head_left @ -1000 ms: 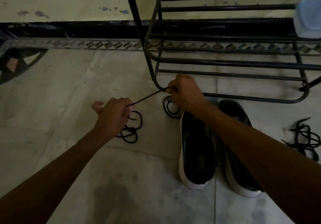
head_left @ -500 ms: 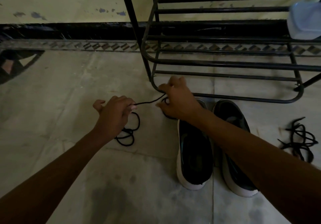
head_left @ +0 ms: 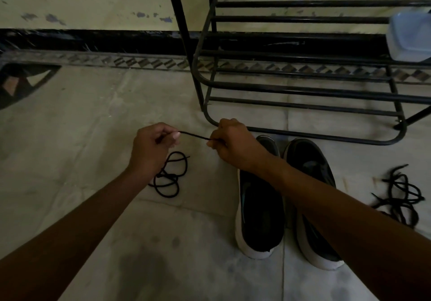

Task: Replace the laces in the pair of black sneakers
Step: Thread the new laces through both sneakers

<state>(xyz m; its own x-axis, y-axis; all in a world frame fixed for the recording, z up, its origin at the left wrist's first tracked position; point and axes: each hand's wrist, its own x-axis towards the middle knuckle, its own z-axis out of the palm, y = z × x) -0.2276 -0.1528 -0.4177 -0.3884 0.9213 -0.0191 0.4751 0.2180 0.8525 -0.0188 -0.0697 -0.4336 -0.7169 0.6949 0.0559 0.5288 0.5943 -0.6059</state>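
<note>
the pale tiled floor (head_left: 81,125) fills most of what you see, running up to a black skirting band (head_left: 93,39) and a scuffed yellowish wall (head_left: 93,2). a black metal shoe rack (head_left: 183,32) stands against that wall on your right side, its lowest bar curving round just beyond your right hand.

your two bare forearms reach in from the bottom corners. the right one crosses over the black sneakers (head_left: 261,212), which stand side by side on the floor, touching or nearly so, white soles showing at the ends nearest you. their far ends sit just short of the rack's bottom bar.

a pale blue plastic container (head_left: 410,37) sits on a rack shelf at the far right edge, partly cut off.

your left hand (head_left: 151,149) is curled, with thumb and fingertips pinching one part of a black lace (head_left: 194,135). your right hand (head_left: 233,144) is curled too, pinching the same lace a little further along, above the floor and just in front of the sneakers' far ends. the hands are near each other, apart, with a short span of lace stretched almost straight between them. whether your right hand has the very tip or a point further in, i cannot tell.

the rest of that lace appears to drop below your left hand into loose loops on the floor, just left of the sneakers.

a tangled black lace (head_left: 396,198) lies on the floor to the right of the sneakers, well apart from both hands.
</note>
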